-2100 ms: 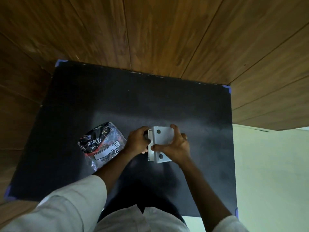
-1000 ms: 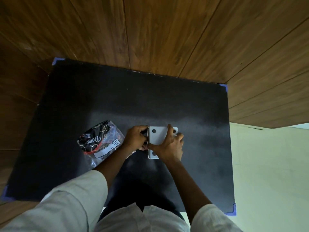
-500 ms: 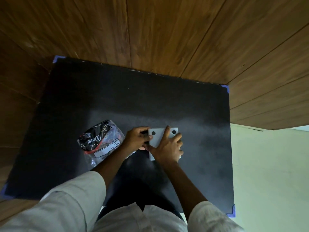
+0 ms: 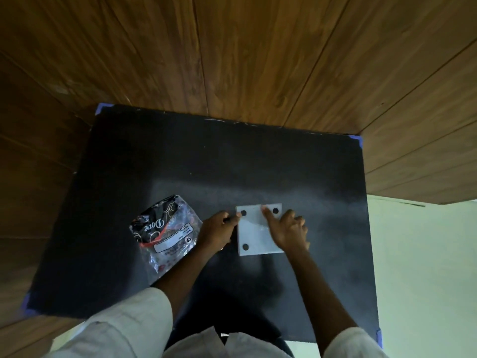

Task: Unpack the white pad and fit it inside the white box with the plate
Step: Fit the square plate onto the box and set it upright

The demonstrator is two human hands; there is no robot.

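A white square plate [image 4: 254, 235] with dark round holes near its corners lies flat on the black mat [image 4: 180, 164], covering the white box beneath it. My left hand [image 4: 219, 229] touches the plate's left edge with its fingertips at the upper left corner. My right hand [image 4: 289, 229] rests on the plate's right side, index finger stretched toward the upper right hole. The white pad is hidden from view.
A crumpled black and clear plastic wrapper [image 4: 165, 235] with printed lettering lies left of my left hand. The mat has blue tape at its corners [image 4: 357, 140]. Wooden panels surround it at the back and left. A pale floor [image 4: 423, 267] shows on the right.
The plate, earlier tilted up between both hands, now lies flat. My right hand has slid from over the plate's middle to its right side, exposing more of the plate.
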